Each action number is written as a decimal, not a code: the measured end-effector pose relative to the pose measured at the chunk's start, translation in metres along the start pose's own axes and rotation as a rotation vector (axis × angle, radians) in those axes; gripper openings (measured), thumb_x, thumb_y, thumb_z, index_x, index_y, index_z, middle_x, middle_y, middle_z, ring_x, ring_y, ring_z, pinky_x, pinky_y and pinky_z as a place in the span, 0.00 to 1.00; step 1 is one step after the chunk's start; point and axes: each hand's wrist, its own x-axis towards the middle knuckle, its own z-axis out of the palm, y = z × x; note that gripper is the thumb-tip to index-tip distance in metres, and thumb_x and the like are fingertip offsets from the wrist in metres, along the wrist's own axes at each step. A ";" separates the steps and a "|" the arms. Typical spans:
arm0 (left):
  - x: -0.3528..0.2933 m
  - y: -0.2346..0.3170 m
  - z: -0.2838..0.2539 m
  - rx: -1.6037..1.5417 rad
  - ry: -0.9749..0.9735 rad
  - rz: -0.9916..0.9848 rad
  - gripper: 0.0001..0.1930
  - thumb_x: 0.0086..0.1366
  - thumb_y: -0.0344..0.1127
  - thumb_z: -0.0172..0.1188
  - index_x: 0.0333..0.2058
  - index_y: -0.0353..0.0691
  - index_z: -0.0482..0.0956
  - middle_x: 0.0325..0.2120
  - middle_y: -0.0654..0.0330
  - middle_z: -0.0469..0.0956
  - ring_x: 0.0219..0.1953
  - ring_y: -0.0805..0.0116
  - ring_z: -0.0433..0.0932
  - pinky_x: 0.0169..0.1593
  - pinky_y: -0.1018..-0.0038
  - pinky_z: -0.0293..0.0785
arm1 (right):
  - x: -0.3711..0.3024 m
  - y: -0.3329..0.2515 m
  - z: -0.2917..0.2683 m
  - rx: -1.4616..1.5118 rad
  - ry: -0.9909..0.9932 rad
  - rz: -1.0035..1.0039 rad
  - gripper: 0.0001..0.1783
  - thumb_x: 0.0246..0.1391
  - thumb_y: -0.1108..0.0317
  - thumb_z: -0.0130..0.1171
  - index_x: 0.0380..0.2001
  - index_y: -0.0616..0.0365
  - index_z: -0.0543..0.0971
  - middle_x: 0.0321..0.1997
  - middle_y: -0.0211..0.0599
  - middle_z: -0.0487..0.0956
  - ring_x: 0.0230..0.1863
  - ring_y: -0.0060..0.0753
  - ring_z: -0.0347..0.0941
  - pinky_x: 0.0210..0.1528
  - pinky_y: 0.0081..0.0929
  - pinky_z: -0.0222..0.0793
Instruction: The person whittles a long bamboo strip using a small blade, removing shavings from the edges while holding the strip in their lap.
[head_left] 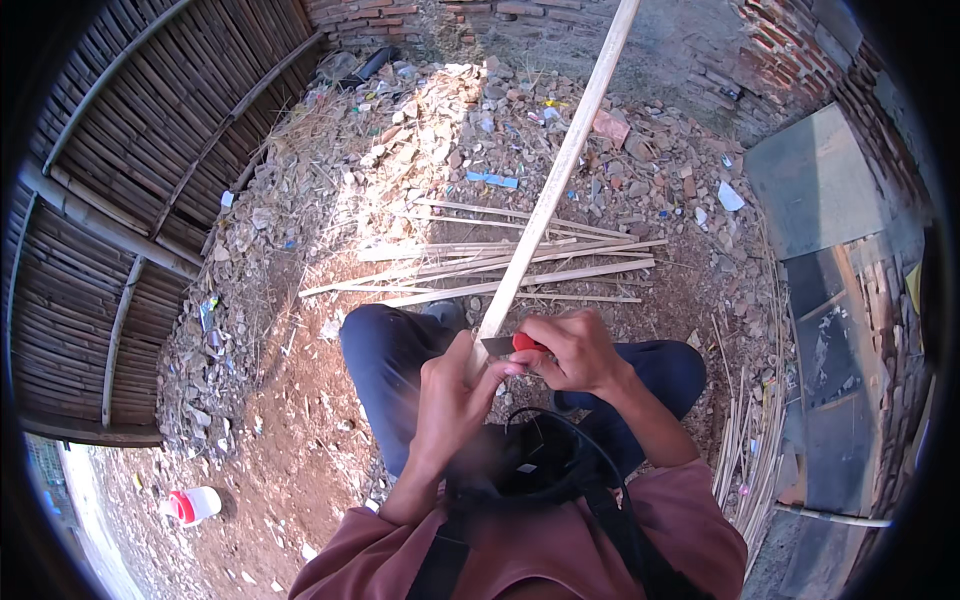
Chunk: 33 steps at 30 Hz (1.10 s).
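Observation:
A long pale wooden strip, probably split bamboo (553, 190), slants from my lap up past the top edge of the head view. Near its lower end my left hand (453, 392) is closed round it. My right hand (572, 352) grips the red handle of a knife (497, 346), whose dark, broad blade lies against the strip just above my left fingers. My left thumb reaches toward the knife handle, close to my right fingers. The strip's lowest end is hidden by my left hand.
Several cut strips (480, 268) lie in a loose pile before my crossed legs. More thin strips (745, 440) lie at my right. Rubble (640, 170) covers the ground toward a brick wall (420, 20). A bamboo wall (130, 130) stands left; a red-lidded clear container (200, 504) lies lower left.

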 end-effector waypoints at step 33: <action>0.007 -0.004 0.011 0.080 0.148 -0.069 0.18 0.69 0.47 0.74 0.38 0.35 0.86 0.13 0.69 0.65 0.20 0.82 0.57 0.24 0.74 0.55 | 0.005 -0.017 0.012 -0.169 0.133 0.137 0.21 0.68 0.46 0.63 0.34 0.52 0.78 0.23 0.33 0.84 0.22 0.41 0.83 0.21 0.39 0.74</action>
